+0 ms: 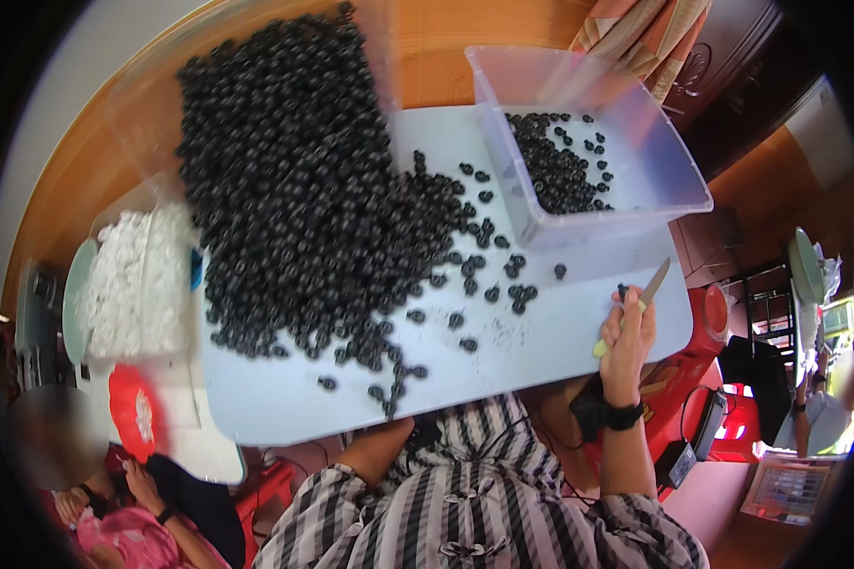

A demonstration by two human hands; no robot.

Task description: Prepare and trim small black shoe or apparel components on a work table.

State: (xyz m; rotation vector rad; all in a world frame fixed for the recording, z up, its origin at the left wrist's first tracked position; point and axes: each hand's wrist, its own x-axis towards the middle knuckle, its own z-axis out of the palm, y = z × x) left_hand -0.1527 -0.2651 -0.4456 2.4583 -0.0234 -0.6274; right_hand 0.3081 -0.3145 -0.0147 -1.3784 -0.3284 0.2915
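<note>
My right hand (626,332) is raised over the right end of the pale blue table (579,327). Its fingers are closed round the light green handle of a small knife (657,280), whose blade points up and away. A small round black piece (622,287) shows at the fingertips of the same hand. My left forearm (375,453) reaches to the table's near edge, where the hand itself is hidden. A large heap of small black round pieces (294,180) covers the table's left half, with loose ones scattered toward the middle.
A clear plastic bin (598,223) at the far right holds more black pieces. White pieces (128,284) fill a clear container at the left, near a red dish (131,412). Another person's hands (142,484) are at the lower left. Red stools stand around the table.
</note>
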